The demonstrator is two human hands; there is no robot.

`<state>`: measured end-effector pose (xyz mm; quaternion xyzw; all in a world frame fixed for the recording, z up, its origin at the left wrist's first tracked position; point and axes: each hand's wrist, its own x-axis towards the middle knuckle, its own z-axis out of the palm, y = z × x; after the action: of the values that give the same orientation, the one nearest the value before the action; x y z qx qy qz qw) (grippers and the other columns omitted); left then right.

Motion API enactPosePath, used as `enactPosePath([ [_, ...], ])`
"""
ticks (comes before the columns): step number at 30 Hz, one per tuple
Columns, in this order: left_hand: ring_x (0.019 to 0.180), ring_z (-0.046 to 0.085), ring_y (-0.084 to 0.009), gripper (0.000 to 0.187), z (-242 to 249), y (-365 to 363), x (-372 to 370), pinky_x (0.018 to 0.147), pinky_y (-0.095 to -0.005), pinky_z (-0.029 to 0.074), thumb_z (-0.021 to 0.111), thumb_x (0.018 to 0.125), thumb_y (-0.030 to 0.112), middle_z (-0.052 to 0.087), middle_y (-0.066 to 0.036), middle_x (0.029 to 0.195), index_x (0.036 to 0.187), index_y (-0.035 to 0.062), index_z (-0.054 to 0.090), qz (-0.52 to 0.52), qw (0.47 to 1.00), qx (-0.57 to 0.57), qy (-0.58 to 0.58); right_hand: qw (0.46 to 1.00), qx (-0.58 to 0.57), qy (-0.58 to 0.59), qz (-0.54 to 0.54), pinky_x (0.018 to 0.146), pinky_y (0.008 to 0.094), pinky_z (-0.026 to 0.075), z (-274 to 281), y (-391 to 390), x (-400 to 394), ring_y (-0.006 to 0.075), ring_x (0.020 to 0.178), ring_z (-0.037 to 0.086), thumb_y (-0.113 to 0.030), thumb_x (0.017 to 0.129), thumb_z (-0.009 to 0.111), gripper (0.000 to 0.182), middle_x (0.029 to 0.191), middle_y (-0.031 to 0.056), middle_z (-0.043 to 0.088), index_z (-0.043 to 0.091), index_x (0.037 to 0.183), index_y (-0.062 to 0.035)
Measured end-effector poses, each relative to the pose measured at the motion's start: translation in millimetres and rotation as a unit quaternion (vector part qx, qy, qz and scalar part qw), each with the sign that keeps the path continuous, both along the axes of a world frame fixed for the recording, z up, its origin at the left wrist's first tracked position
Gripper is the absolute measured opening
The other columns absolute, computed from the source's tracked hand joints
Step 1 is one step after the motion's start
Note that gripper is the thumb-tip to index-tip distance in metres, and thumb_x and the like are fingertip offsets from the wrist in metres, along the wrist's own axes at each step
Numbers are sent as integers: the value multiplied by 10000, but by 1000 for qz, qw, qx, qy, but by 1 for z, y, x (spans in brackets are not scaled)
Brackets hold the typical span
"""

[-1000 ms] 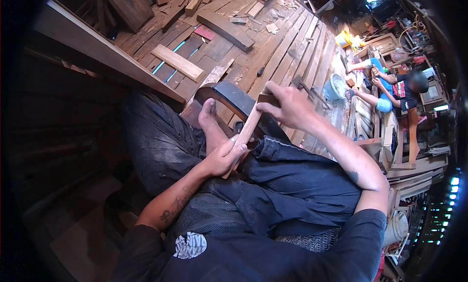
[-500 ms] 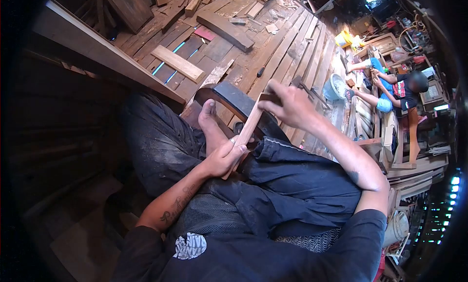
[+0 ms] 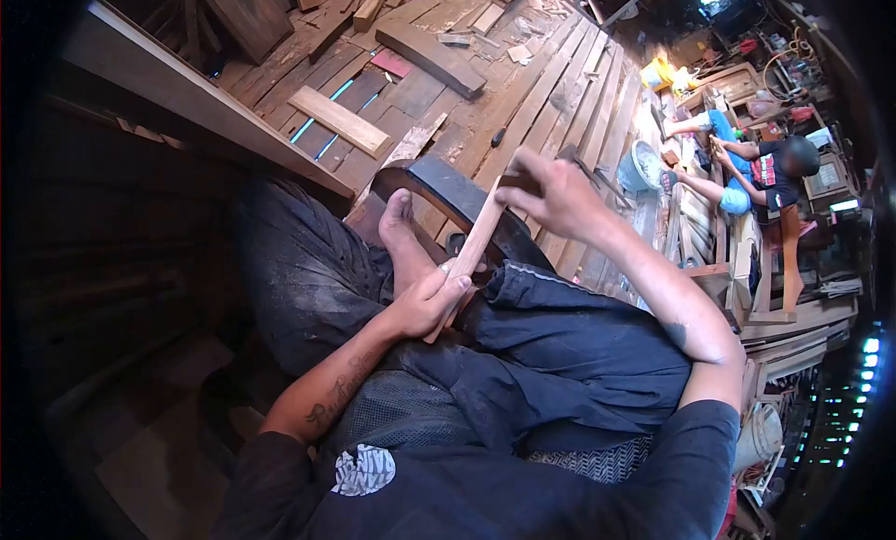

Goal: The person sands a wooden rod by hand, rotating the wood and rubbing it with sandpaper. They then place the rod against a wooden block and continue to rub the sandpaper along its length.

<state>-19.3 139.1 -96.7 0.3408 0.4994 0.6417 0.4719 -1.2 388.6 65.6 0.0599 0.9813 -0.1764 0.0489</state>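
Observation:
My left hand (image 3: 431,300) is wrapped round the lower part of a slim, pale wooden strip (image 3: 478,235), which slants up and away from my lap. At the strip's upper end, my right hand (image 3: 562,198) is closed, thumb and fingers bent round a thin dark brown piece (image 3: 512,182). That piece lies against the wood; its exact kind is hard to make out. Behind the strip, near my bare foot (image 3: 398,221), a dark curved wooden part (image 3: 448,187) rests on the floor.
Plank flooring (image 3: 541,111) with gaps spreads ahead. On it lie a pale board (image 3: 341,122), a thick curved timber (image 3: 431,58) and wood scraps. A long beam (image 3: 210,101) runs along the left. At right, another person (image 3: 770,162) sits near a bucket (image 3: 641,167).
My right hand has shifted very slightly at the strip's upper end, its fingers blurred. My left hand keeps its hold, and the strip has barely moved.

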Motion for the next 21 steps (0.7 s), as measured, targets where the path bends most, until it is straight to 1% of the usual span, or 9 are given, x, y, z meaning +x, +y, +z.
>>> enactPosePath([
  [1,1125,585,-169,474,-1,2,1,998,-314,459,409,1136,277,620,-101,1238,1496,-22,486,8,1000,10,7,998,0,40,51,751,442,585,-2,-4,5,373,885,760,-365,951,765,385,937,191,761,595,1031,-29],
  [3,1107,587,-163,475,0,1,2,982,-310,464,406,1138,283,621,-94,1224,1496,-16,489,20,999,25,21,999,-7,37,39,757,443,588,-2,4,0,361,886,765,-376,952,764,394,938,189,763,596,1033,-29],
  [6,1162,583,-180,482,4,-3,-3,1026,-323,453,401,1140,286,618,-110,1273,1497,-27,485,-24,998,-46,-24,1000,-2,22,6,766,441,593,-1,10,-6,342,885,771,-395,951,767,413,938,181,769,592,1021,-27],
  [9,1221,569,-190,489,-3,2,0,1070,-329,432,404,1141,291,605,-124,1323,1499,-33,481,2,1000,17,3,997,0,43,57,766,424,596,-3,-5,5,329,869,772,-384,957,762,396,919,172,768,589,994,-29],
  [12,1069,597,-136,507,-1,-1,-2,963,-286,468,391,1143,301,633,-54,1204,1544,-3,449,-17,999,-32,-5,1000,-12,19,22,775,421,597,-2,3,-3,326,875,772,-383,960,759,392,919,176,765,586,988,-32],
  [16,1234,560,-183,482,0,1,1,1080,-321,422,400,1143,288,597,-124,1332,1501,-24,483,5,1000,6,-15,1000,-8,-24,16,789,483,592,2,-5,1,371,901,762,-377,968,735,370,929,194,757,574,1053,-56],
  [17,1234,561,-185,481,-4,2,2,1082,-323,422,397,1144,285,597,-124,1333,1499,-26,484,10,1000,15,-2,997,-9,25,78,760,484,597,-7,-3,4,361,872,769,-372,974,729,354,903,182,762,576,1042,-60],
  [18,1234,561,-186,479,-8,2,2,1083,-324,422,395,1144,283,597,-125,1335,1498,-28,484,13,1000,22,11,997,-8,31,64,759,487,596,-7,-2,3,366,871,767,-373,974,729,356,899,184,760,572,1037,-59],
  [21,1089,587,-151,521,-14,3,1,976,-304,461,379,1150,316,617,-75,1232,1534,-30,439,6,1000,18,8,1000,22,19,-2,773,486,593,1,5,-9,365,888,764,-373,975,729,356,907,193,752,565,1035,-63],
])
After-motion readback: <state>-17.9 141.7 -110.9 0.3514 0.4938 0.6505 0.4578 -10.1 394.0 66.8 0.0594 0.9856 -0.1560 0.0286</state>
